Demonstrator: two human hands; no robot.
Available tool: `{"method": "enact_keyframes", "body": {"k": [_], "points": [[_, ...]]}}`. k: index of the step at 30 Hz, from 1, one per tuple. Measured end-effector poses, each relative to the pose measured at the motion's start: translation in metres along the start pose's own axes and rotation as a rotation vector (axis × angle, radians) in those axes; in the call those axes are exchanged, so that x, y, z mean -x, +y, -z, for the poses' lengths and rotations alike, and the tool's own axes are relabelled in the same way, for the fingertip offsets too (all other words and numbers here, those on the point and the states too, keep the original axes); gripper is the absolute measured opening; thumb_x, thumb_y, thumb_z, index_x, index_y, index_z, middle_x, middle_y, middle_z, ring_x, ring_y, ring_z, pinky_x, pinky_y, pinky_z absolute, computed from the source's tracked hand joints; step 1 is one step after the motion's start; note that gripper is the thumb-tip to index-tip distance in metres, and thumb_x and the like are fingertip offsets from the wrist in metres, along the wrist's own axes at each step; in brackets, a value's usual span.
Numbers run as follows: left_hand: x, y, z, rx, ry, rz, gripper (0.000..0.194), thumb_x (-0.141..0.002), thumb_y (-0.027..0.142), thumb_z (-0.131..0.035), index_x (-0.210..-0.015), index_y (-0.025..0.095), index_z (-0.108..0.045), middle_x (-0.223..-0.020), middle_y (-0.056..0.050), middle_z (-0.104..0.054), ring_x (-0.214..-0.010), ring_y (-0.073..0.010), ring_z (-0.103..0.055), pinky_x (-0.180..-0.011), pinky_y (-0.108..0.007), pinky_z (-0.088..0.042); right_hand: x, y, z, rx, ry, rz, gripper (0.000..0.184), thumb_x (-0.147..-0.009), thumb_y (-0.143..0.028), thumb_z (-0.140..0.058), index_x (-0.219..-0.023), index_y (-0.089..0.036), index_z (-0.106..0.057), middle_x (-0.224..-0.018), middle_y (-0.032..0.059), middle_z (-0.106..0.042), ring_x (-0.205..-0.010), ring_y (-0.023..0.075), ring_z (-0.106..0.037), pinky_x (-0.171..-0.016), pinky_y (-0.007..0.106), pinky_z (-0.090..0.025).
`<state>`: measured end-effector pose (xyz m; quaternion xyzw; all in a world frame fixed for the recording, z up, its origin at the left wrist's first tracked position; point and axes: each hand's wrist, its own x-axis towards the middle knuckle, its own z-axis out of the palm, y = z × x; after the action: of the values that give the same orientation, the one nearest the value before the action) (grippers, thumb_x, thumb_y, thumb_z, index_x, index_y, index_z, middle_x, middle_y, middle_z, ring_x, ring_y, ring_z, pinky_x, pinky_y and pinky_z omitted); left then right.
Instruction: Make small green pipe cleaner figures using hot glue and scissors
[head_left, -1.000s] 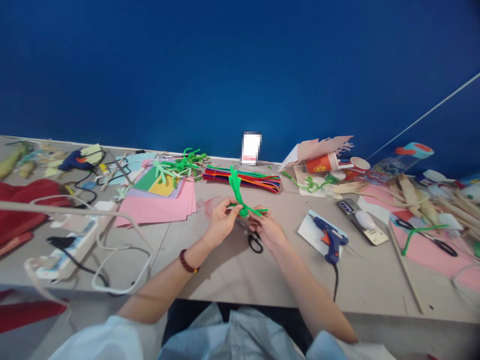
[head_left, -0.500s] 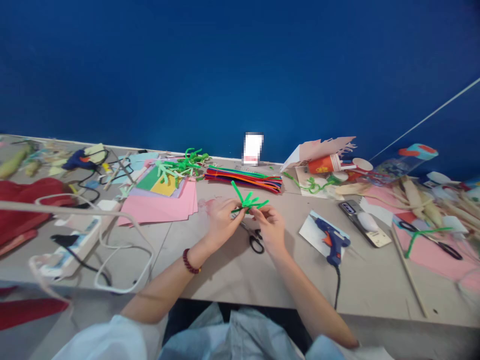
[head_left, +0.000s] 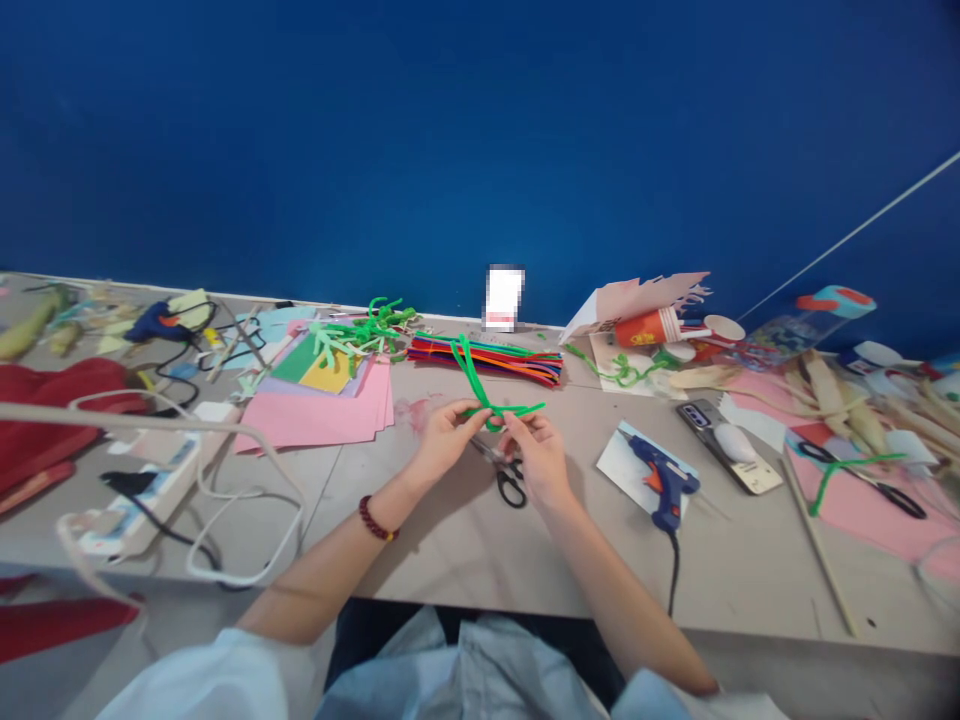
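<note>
Green pipe cleaners (head_left: 472, 378), bent and crossed together, are pinched between my two hands above the table. My left hand (head_left: 448, 437) grips them from the left with thumb and fingertips. From the right, my right hand (head_left: 537, 450) pinches them close by, its fingertips almost touching the left ones. Two green lengths point up and away, and others stick out to the right. Black-handled scissors (head_left: 511, 486) lie on the table under my hands, their blades partly hidden. Beyond, a bundle of coloured pipe cleaners (head_left: 487, 361) lies near the wall.
Pink paper sheets (head_left: 315, 415) and twisted green pipe-cleaner pieces (head_left: 375, 325) lie left. A white power strip (head_left: 150, 490) with looping cables is nearer. To the right are a blue glue gun (head_left: 667, 480), a phone (head_left: 727, 447), a red paper cup (head_left: 646, 328) and a thin stick (head_left: 817, 545).
The green pipe cleaners have turned in my fingers; the spread ends now show as two long lengths close together, pointing up and left. Both hands stay in nearly the same place.
</note>
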<state>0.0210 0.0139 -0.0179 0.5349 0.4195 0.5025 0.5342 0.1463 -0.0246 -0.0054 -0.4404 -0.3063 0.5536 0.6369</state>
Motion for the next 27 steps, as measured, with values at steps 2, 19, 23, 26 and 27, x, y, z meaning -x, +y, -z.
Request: {"method": "enact_keyframes", "body": {"k": [2, 19, 23, 26, 27], "points": [[0.000, -0.001, 0.001, -0.048, 0.003, -0.034, 0.017, -0.071, 0.032, -0.065, -0.075, 0.015, -0.065, -0.073, -0.002, -0.068, -0.067, -0.0134, -0.060, -0.066, -0.025, -0.047, -0.001, 0.001, 0.001, 0.026, -0.020, -0.019, 0.028, -0.065, -0.040, -0.071, -0.070, -0.017, -0.055, -0.071, 0.0020, -0.070, -0.040, 0.0067, -0.052, -0.032, 0.017, -0.031], [0.010, 0.018, 0.002, -0.492, -0.243, -0.358, 0.013, -0.081, 0.024, -0.052, -0.075, 0.016, -0.059, -0.072, -0.003, -0.061, -0.068, -0.0139, -0.056, -0.064, -0.024, -0.045, -0.008, -0.006, 0.013, 0.364, 0.044, 0.247, 0.017, -0.067, -0.034, -0.069, -0.063, -0.019, -0.062, -0.063, -0.0005, -0.062, -0.061, 0.0139, -0.055, -0.061, 0.027, -0.045], [0.013, 0.022, 0.000, -0.370, -0.291, -0.277, 0.015, -0.080, 0.028, -0.055, -0.076, 0.015, -0.061, -0.078, -0.005, -0.063, -0.075, -0.0150, -0.058, -0.070, -0.025, -0.045, -0.012, -0.004, 0.014, -0.021, 0.018, -0.108, 0.027, -0.054, -0.035, -0.078, -0.060, -0.019, -0.058, -0.055, -0.0049, -0.058, -0.050, 0.0090, -0.052, -0.050, 0.022, -0.042], [0.012, 0.018, 0.001, -0.241, -0.280, -0.189, 0.017, -0.077, 0.031, -0.059, -0.079, 0.015, -0.064, -0.084, -0.006, -0.066, -0.081, -0.0163, -0.059, -0.077, -0.026, -0.046, -0.014, -0.005, 0.018, -0.154, -0.029, -0.315, 0.027, -0.054, -0.030, -0.080, -0.061, -0.018, -0.057, -0.057, -0.0051, -0.060, -0.048, 0.0074, -0.054, -0.044, 0.018, -0.041], [0.012, 0.015, 0.001, -0.185, -0.254, -0.153, 0.018, -0.076, 0.033, -0.061, -0.080, 0.015, -0.064, -0.084, -0.005, -0.067, -0.080, -0.0161, -0.060, -0.076, -0.026, -0.047, -0.014, -0.006, 0.019, -0.175, -0.035, -0.362, 0.026, -0.054, -0.027, -0.080, -0.062, -0.018, -0.058, -0.058, -0.0048, -0.061, -0.049, 0.0075, -0.055, -0.043, 0.018, -0.041]]}}
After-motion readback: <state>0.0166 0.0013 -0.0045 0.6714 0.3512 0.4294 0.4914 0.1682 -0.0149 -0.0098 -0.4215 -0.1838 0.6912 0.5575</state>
